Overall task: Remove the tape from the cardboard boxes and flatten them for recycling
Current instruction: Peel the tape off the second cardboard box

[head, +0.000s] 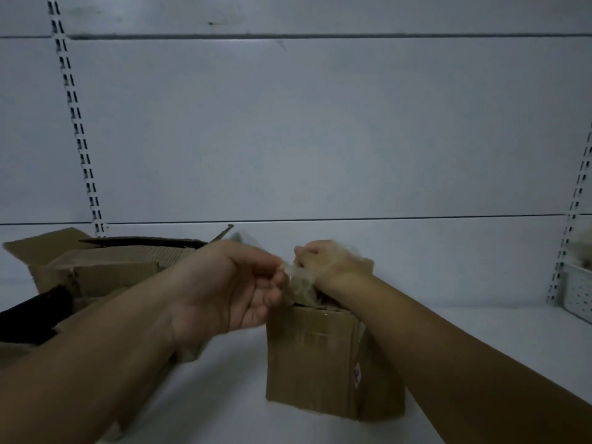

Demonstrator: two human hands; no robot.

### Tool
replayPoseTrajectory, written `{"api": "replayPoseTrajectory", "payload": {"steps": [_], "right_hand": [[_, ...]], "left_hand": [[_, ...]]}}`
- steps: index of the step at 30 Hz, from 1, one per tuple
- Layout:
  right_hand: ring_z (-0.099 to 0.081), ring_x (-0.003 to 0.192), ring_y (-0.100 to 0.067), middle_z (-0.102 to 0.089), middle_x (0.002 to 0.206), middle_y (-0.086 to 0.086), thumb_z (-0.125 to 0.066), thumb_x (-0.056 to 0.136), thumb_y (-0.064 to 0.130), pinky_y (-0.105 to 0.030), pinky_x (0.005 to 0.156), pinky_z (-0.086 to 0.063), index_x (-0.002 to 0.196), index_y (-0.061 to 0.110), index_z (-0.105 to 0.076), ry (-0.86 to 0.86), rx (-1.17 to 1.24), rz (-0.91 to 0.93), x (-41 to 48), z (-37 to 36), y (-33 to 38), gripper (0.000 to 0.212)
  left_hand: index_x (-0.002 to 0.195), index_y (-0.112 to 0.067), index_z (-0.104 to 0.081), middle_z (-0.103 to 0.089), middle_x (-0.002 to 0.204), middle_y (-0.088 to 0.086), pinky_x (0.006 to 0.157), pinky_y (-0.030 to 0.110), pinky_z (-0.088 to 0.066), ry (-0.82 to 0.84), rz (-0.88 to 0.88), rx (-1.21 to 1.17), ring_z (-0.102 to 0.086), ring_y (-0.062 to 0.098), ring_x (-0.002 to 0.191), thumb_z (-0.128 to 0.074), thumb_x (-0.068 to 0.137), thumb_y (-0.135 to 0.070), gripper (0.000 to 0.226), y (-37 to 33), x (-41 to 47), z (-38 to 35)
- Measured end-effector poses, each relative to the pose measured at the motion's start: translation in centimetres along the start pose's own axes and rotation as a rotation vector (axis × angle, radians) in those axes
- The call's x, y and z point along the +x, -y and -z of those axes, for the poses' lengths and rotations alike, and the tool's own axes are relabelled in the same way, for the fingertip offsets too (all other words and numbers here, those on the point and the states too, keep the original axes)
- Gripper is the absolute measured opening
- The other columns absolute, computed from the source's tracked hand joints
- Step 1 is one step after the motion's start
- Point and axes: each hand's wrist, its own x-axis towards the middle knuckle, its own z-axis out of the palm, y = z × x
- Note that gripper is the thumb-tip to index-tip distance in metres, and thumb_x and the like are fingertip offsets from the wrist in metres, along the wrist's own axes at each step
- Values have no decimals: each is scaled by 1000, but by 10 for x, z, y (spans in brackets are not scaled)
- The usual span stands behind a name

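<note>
From the head camera, a small box [314,357] stands upright on the white shelf [480,341], right in front of the person. A messy wad of tape [299,285] sits just above the top of the box, between both hands. The right hand [333,267] is curled in a fist around the tape. The left hand [224,290] has bent fingers, and its fingertips seem to pinch the tape's near end, though that part is blurry. I think the step now is pulling the tape off the top. To do it well, one hand should press the box down so it does not tip. The other should pull slowly and low along the seam, so the tape comes off in one long piece and does not tear the cardboard. The tape is sticky and may cling to the fingers. The hands and tape hide the top of the small box, so I cannot tell what is inside. A big box [105,270] sits well to the left with its flaps open; its inside is dark. A white basket [581,296] with little holes is at the far right, and I cannot tell what it holds.
</note>
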Motion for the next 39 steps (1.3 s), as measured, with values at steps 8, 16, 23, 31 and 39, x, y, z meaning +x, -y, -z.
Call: {"api": "replayPoseTrajectory", "payload": {"steps": [8,16,23,31,39], "right_hand": [[-70,78,-16,-75,74,0,-17,68,81,-28,75,-53,69,22,-74,60,705,-33,-11,8,0,82],[-65,66,-8,-71,68,0,-61,88,16,-18,65,-52,78,6,-71,108,713,154,-22,9,-6,17],[-63,64,-11,-68,65,0,-55,91,9,-20,62,-51,73,10,-68,100,778,104,-21,5,-2,22],[-61,59,-12,-65,66,-1,-50,94,15,-26,62,-51,74,12,-64,-81,878,-66,-13,3,1,25],[-42,45,-6,-51,61,1,-44,96,16,-19,43,-36,76,15,-52,-421,1247,-49,0,4,-3,22]], "left_hand": [[82,-17,-64,-71,70,-1,47,22,-51,-383,-379,-28,-68,10,62,-64,83,-15,2,-1,38,7],[91,-11,-64,-72,82,14,71,32,-58,-481,-598,238,-72,27,79,-68,76,2,20,22,33,2],[95,-16,-58,-71,85,4,63,15,-53,-674,-883,159,-70,11,79,-69,76,3,29,47,31,-1],[102,-34,-59,-59,92,-22,75,4,-42,-698,-912,815,-52,-10,93,-69,79,-29,26,89,42,-6],[105,-36,-55,-56,109,-19,100,33,-38,-668,-813,1255,-47,3,105,-39,72,-66,48,87,31,-32]]}}
